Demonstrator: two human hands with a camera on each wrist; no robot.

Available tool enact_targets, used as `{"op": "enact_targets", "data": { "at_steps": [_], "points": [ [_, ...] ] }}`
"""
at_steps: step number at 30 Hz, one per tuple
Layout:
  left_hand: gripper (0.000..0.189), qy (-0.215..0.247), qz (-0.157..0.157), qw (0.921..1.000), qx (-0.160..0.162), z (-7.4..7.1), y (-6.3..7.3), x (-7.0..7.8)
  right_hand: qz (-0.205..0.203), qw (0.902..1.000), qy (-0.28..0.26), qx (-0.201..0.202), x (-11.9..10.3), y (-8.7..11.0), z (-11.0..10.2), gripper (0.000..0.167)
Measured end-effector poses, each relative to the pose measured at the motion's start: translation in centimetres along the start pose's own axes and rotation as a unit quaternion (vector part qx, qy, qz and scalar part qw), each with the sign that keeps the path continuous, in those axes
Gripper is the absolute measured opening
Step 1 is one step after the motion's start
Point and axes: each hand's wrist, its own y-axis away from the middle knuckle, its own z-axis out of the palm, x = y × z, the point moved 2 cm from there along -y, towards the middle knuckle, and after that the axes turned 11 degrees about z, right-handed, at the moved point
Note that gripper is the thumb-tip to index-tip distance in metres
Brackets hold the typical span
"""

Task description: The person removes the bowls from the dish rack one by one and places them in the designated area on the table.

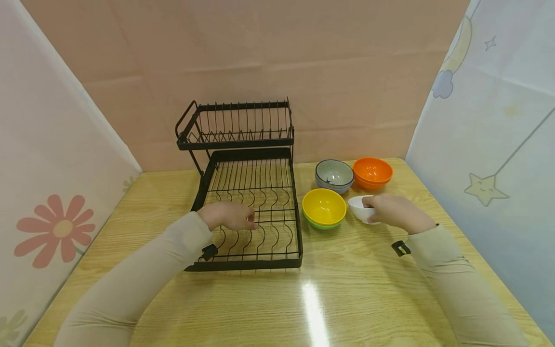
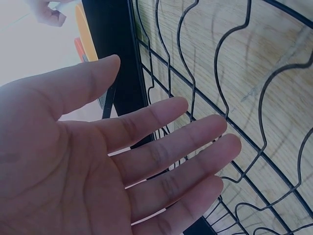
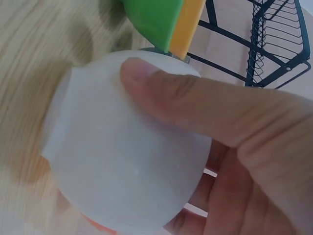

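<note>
My right hand (image 1: 392, 210) pinches a white bowl (image 1: 361, 209) by its rim, just right of the yellow bowl. In the right wrist view, the thumb lies along the outside of the white bowl (image 3: 127, 147) and the fingers pass behind it; the bowl is tilted on its side. Over the lower tier of a black wire dish rack (image 1: 243, 264) hovers my left hand (image 1: 230, 215). Its fingers are loosely extended with nothing in them, palm showing in the left wrist view, where the rack wires (image 2: 264, 152) run behind the fingertips.
A yellow bowl (image 1: 324, 206) sits in a green one (image 1: 324, 226) beside the rack's right edge. Behind stand a grey bowl (image 1: 334, 172) stacked on a lavender one and stacked orange bowls (image 1: 373, 169). The rack's upper tier (image 1: 236, 143) rises at the back, before a cloth wall.
</note>
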Motion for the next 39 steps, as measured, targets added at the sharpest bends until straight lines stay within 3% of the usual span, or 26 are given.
{"op": "enact_targets", "data": {
  "at_steps": [11,20,28,39],
  "points": [
    [0.038,0.002,-0.004,1.0000,0.001,0.0,0.0,0.0,-0.013,0.9998,-0.001,0.016,-0.2,-0.5,1.0,0.033],
    [0.038,0.005,-0.004,1.0000,0.000,0.0,0.1,0.0,-0.016,0.9995,-0.022,-0.016,-0.1,-1.4,2.2,0.038],
    [0.040,0.002,-0.003,1.0000,-0.004,0.0,0.1,0.0,-0.044,0.9989,-0.007,-0.014,-0.6,-1.7,2.6,0.040],
    [0.039,0.001,-0.003,1.0000,-0.003,0.1,0.0,-0.1,-0.052,0.9985,0.011,-0.011,-0.6,-2.1,3.1,0.040]
  ]
}}
